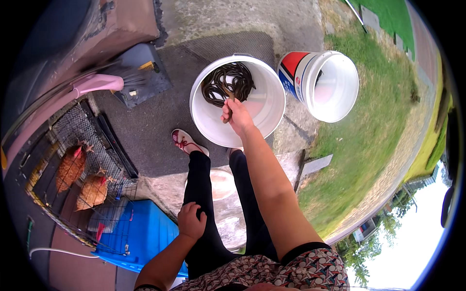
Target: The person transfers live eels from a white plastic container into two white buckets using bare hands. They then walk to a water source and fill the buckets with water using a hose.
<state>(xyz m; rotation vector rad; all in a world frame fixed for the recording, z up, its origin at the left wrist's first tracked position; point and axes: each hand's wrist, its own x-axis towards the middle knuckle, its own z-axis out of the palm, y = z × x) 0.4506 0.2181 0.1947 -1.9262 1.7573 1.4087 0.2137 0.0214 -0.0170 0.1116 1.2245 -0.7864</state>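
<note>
A large white plastic bucket (268, 120) stands before my feet, holding a tangle of slender dark eels or eel-like animals (218, 82). Over the bucket's opening, my right hand (236, 114) is closed around a brownish eel-like animal (228, 93); one end sticks out beyond the fingers towards the tangle. My left hand (192, 220) rests on my dark-trousered left thigh and holds nothing that I can see. Right of the large bucket is a second white bucket (336, 100) with red and blue printing, its opening tilted in this view; something dark shows at its inner wall.
Two brown hens (71, 168) are in a wire cage (43, 203) at the left, near a blue plastic crate (145, 232). A grey dustpan (153, 78) and a pink pipe-like thing (98, 83) are at the upper left. A dark mat (160, 156) lies under the large bucket; grass (349, 156) spreads to the right.
</note>
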